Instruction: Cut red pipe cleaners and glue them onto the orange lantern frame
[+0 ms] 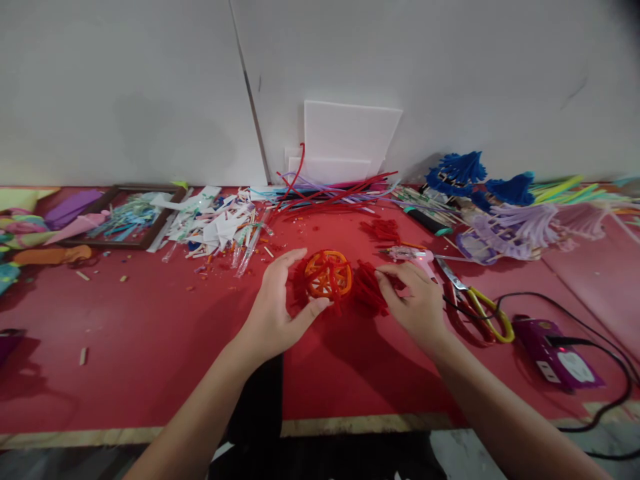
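An orange round openwork piece (329, 275), with red fuzzy strips across and around it, sits at the middle of the red table. My left hand (277, 300) curves about its left side, thumb and fingers spread apart. Just to the right is a pile of short red pipe cleaner pieces (367, 290). My right hand (413, 297) is at that pile, its thumb and forefinger pinched at a red pipe cleaner piece. Behind the right hand lies a pink glue gun (410, 254). Another small red bunch (383, 231) lies farther back.
Scissors with yellow handles (487, 313) and a red-handled tool (463, 313) lie at right, near a purple power box (557, 353) with black cables. Long pipe cleaners (335, 193) and white boards (350, 133) are at the back. Paper scraps (220, 223) and a framed tray (100, 245) are left.
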Demonstrator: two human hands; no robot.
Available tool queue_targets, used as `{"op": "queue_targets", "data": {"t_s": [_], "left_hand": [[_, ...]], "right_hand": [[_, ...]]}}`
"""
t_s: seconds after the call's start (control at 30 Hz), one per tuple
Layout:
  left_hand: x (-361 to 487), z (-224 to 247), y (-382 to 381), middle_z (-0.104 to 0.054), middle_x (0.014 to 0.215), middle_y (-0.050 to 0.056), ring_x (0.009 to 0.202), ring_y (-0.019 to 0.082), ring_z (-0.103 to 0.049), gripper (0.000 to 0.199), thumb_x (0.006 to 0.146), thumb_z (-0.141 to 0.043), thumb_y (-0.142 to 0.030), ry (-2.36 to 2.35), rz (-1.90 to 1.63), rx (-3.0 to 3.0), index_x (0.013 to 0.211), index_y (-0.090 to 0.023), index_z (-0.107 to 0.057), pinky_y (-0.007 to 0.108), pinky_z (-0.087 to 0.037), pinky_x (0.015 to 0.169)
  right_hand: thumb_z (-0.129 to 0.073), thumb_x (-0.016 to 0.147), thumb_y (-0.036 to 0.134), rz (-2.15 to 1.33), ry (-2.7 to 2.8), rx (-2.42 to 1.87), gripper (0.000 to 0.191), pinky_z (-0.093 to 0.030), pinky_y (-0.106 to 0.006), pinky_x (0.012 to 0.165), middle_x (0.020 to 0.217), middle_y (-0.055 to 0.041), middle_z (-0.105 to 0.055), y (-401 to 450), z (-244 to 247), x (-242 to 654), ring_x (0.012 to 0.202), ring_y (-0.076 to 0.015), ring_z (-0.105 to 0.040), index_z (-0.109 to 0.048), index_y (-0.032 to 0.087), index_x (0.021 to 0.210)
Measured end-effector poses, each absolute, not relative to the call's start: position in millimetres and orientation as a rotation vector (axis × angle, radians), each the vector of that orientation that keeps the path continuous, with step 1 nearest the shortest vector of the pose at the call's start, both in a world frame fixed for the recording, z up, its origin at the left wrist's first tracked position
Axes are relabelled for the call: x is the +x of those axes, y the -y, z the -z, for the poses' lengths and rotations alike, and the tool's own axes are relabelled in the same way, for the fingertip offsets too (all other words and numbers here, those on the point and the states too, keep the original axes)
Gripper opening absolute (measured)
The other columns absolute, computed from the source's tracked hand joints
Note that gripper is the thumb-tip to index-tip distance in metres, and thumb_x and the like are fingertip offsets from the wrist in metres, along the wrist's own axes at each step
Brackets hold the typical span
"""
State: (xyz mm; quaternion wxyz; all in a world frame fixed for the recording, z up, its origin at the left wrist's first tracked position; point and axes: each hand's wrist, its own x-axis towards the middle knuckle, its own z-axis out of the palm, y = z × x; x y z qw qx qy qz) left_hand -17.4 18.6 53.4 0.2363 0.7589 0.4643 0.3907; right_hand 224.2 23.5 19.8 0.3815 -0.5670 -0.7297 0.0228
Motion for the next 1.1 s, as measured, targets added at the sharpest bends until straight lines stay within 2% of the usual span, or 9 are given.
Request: {"op": "queue_targets", "data": {"t_s": [0.1,0.23,0.33,0.43,0.6,0.7,0.8,0.93,1.1], "left_hand": [[-15.2,-67.5,-15.8,-0.054,0.128,0.012,0.122,0.025,-0.048,0.039,0.083,-0.059,-0.026,-1.257,-1.217,2.155,0.121,-0.02,-0.049,0.045,-0.037,0.105],[-5.4,-85.6,-8.9,-0.068,0.102,0.007,0.096,0.019,-0.061,0.031,0.081,-0.066,-0.027,-1.063,-1.216,2.325,0.11,-0.02,-0.058,0.035,-0.047,0.089],[0.2,-89.1,-5.4,-0.07,0.087,0.003,0.08,0.015,-0.063,0.015,0.084,-0.063,-0.023,-0.935,-1.149,2.33,0.099,-0.02,-0.061,0.027,-0.049,0.075],[0.9,-86.3,-4.8,-0.069,0.078,0.0,0.072,0.012,-0.062,0.005,0.087,-0.058,-0.019,-0.947,-1.135,2.316,0.089,-0.021,-0.062,0.024,-0.049,0.069],[-1.5,-83.0,-3.5,-0.068,0.078,0.001,0.073,0.013,-0.061,0.003,0.087,-0.058,-0.019,-1.044,-1.128,2.301,0.087,-0.02,-0.061,0.024,-0.048,0.068],[-3.0,-83.4,-1.4,-0.065,0.076,0.001,0.072,0.013,-0.058,0.006,0.088,-0.054,-0.015,-1.01,-1.101,2.344,0.085,-0.019,-0.058,0.024,-0.046,0.067],[-5.2,-84.3,-0.1,-0.064,0.075,0.002,0.072,0.014,-0.055,0.006,0.088,-0.053,-0.014,-0.962,-1.041,2.386,0.084,-0.018,-0.056,0.026,-0.044,0.066],[-7.8,-87.3,-1.1,-0.064,0.078,0.003,0.072,0.015,-0.052,0.01,0.089,-0.049,-0.012,-0.863,-0.937,2.466,0.083,-0.018,-0.054,0.028,-0.043,0.068],[-9.1,-93.7,-5.5,-0.063,0.074,0.001,0.069,0.013,-0.05,0.017,0.09,-0.042,-0.007,-0.745,-0.884,2.576,0.08,-0.019,-0.05,0.029,-0.042,0.071]], "right_hand": [[-0.055,0.086,0.022,-0.184,1.778,-1.338,0.01,-0.047,-0.028,0.061,0.073,-0.0025,-0.067,-16.1,-39.9,218.6,0.066,-0.0153,-0.06,-0.064,0.019,0.084],[-0.058,0.082,0.018,-0.496,1.866,-1.082,0.007,-0.044,-0.024,0.052,0.065,-0.0002,-0.063,-2.9,-67.0,206.4,0.056,-0.0114,-0.056,-0.064,0.019,0.08],[-0.059,0.079,0.013,-0.579,1.912,-0.951,0.008,-0.042,-0.021,0.046,0.061,0.0009,-0.061,2.6,-78.0,197.0,0.05,-0.0088,-0.052,-0.065,0.018,0.08],[-0.062,0.078,0.014,-0.618,1.836,-0.983,0.007,-0.043,-0.019,0.045,0.064,-0.0002,-0.065,3.5,-78.6,190.4,0.051,-0.009,-0.056,-0.067,0.018,0.079],[-0.068,0.078,0.02,-0.895,1.66,-0.982,0.006,-0.054,-0.018,0.051,0.074,-0.0014,-0.073,3.5,-73.7,185.6,0.059,-0.0112,-0.067,-0.069,0.019,0.084],[-0.07,0.078,0.018,-0.862,1.75,-0.894,0.007,-0.057,-0.019,0.066,0.079,-0.0014,-0.075,3.2,-73.3,185.3,0.069,-0.0112,-0.07,-0.07,0.019,0.085],[-0.07,0.077,0.014,-0.775,1.834,-0.824,0.009,-0.057,-0.018,0.071,0.08,-0.0018,-0.075,2.8,-74.1,186.5,0.073,-0.0103,-0.07,-0.07,0.018,0.085],[-0.07,0.077,0.011,-0.758,1.901,-0.712,0.007,-0.056,-0.02,0.069,0.078,-0.004,-0.072,4.5,-74.1,189.6,0.073,-0.0109,-0.068,-0.069,0.015,0.082],[-0.075,0.072,0.011,-0.926,1.883,-0.632,0.01,-0.055,-0.022,0.061,0.072,-0.0033,-0.067,6.8,-71.8,196.2,0.067,-0.0115,-0.065,-0.067,0.015,0.077]]}}
